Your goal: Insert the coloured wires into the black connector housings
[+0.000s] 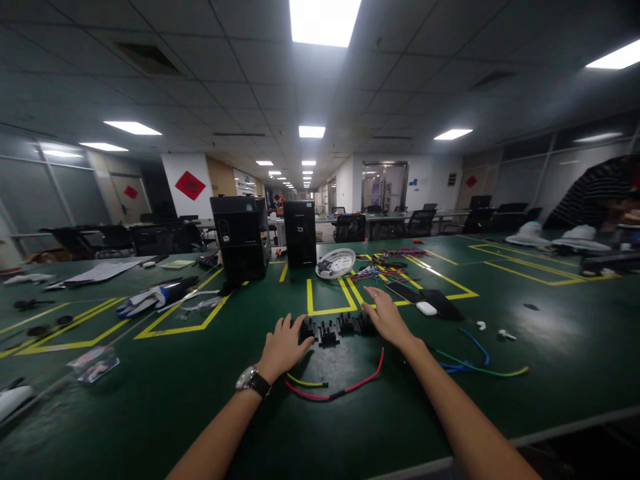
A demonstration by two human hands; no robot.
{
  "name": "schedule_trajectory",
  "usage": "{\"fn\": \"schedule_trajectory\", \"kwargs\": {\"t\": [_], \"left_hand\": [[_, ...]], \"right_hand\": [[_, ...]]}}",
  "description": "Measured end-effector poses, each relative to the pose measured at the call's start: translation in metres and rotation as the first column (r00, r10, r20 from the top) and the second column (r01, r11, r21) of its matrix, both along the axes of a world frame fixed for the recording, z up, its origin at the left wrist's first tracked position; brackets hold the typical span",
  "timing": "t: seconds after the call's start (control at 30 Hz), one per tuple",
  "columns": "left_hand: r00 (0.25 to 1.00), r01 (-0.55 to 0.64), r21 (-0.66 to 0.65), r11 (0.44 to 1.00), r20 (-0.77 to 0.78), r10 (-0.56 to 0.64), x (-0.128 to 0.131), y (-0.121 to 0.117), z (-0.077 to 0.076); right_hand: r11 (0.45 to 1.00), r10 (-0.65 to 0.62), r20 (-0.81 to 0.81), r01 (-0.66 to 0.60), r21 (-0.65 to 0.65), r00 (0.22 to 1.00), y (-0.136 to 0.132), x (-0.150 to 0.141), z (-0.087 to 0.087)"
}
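A row of small black plastic parts [329,333] lies on the green table between my two hands. At the left end, my left hand [285,345] touches the row, fingers curved and apart; a wristwatch is on that wrist. My right hand [387,318] is at the opposite end, its fingers stretched forward and its thumb beside the last black part. Its palm side is hidden. Closer to me lie a red wire [361,383] with a black sleeve and a short yellow wire [306,383]. Blue and green wires [487,369] lie right of my right forearm.
Two black computer towers [243,240] [300,233] stand farther back. Beside them are a white basket [344,263] and several bundled wires [395,260]. A phone, a dark flat item [441,304] and a white earbud case [427,309] lie right. A plastic bag [94,364] is left.
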State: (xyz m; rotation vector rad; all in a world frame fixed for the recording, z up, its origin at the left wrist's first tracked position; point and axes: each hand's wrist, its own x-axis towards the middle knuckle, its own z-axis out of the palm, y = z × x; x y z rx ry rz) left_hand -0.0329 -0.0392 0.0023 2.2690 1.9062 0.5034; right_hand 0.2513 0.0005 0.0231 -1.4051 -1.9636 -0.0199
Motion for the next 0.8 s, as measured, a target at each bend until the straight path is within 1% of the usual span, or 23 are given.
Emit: {"fn": "schedule_trajectory", "kwargs": {"t": [0.07, 0.13, 0.17, 0.23, 0.3, 0.37, 0.47, 0.53, 0.6, 0.67, 0.73, 0.8], "left_hand": [[0.999, 0.020, -0.017, 1.000, -0.040, -0.021, 0.005, 0.001, 0.003], [0.996, 0.051, -0.043, 0.998, -0.075, -0.055, 0.013, 0.004, 0.009], [0.993, 0.073, -0.061, 0.995, -0.086, -0.079, 0.018, 0.005, 0.012], [0.987, 0.129, -0.083, 0.988, -0.091, -0.136, 0.029, 0.009, 0.018], [0.977, 0.193, -0.063, 0.979, -0.078, -0.198, 0.041, 0.013, 0.021], [0.968, 0.244, -0.025, 0.969, -0.051, -0.245, 0.051, 0.017, 0.020], [0.961, 0.276, 0.019, 0.961, 0.023, -0.277, 0.056, 0.023, 0.012], [0.959, 0.268, 0.037, 0.963, 0.082, -0.270, 0.051, 0.024, 0.006], [0.954, 0.254, 0.054, 0.966, 0.149, -0.259, 0.039, 0.020, 0.004], [0.936, 0.263, 0.085, 0.961, 0.220, -0.275, 0.026, 0.014, 0.005], [0.902, 0.278, 0.135, 0.951, 0.304, -0.307, 0.013, 0.007, 0.007], [0.852, 0.249, 0.162, 0.955, 0.431, -0.295, 0.003, 0.001, 0.010]], "right_hand": [[0.998, -0.016, -0.075, 0.020, 0.060, 0.997, -0.010, 0.007, 0.009], [0.997, -0.001, -0.089, 0.007, 0.077, 0.996, -0.026, 0.021, 0.017], [0.998, 0.016, -0.073, -0.011, 0.069, 0.997, -0.035, 0.030, 0.020], [0.999, 0.048, -0.016, -0.048, 0.007, 0.999, -0.054, 0.052, 0.022], [0.995, 0.039, 0.059, -0.033, -0.096, 0.998, -0.072, 0.075, 0.019], [0.981, -0.026, 0.144, 0.053, -0.187, 0.989, -0.086, 0.095, 0.010], [0.949, -0.136, 0.260, 0.201, -0.244, 0.956, -0.094, 0.114, -0.005], [0.928, -0.182, 0.331, 0.273, -0.255, 0.926, -0.094, 0.119, -0.010], [0.912, -0.209, 0.396, 0.324, -0.251, 0.894, -0.090, 0.118, -0.007], [0.903, -0.234, 0.449, 0.364, -0.228, 0.862, -0.086, 0.113, 0.003], [0.900, -0.278, 0.477, 0.400, -0.175, 0.834, -0.083, 0.104, 0.018], [0.906, -0.325, 0.462, 0.412, -0.099, 0.825, -0.082, 0.086, 0.036]]}}
